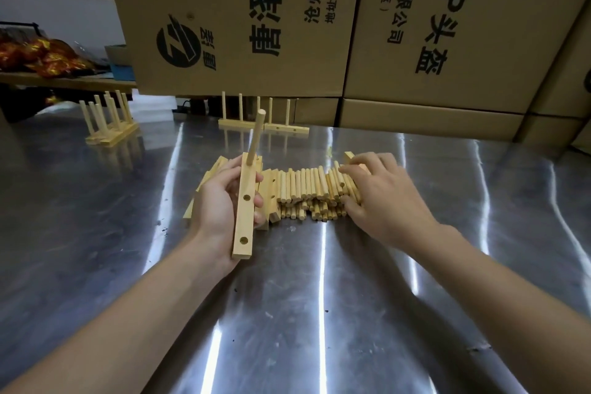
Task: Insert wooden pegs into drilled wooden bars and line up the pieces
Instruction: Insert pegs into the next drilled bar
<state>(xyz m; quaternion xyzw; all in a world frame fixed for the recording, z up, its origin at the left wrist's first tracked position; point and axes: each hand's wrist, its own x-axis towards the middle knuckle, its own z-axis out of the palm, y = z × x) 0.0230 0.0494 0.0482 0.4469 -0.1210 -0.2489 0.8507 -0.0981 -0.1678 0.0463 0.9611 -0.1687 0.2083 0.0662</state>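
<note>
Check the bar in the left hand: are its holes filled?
Partly: one peg stands in the far hole of the bar; two nearer holes are empty.

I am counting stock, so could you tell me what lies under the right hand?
The right hand covers the right end of the loose pegs on the metal table; a bar end pokes out beyond it. Whether its fingers pinch a peg is hidden.

I see a pale blond wooden bar (243, 208) with two dark round holes; its peg (256, 134) and the peg pile (307, 189) share that tone. The worktop (351, 297) is silver-grey, streaked with white glare. Tan cardboard boxes (287, 25) carry black print; the wrappers (41, 54) are glossy orange-red.
</note>
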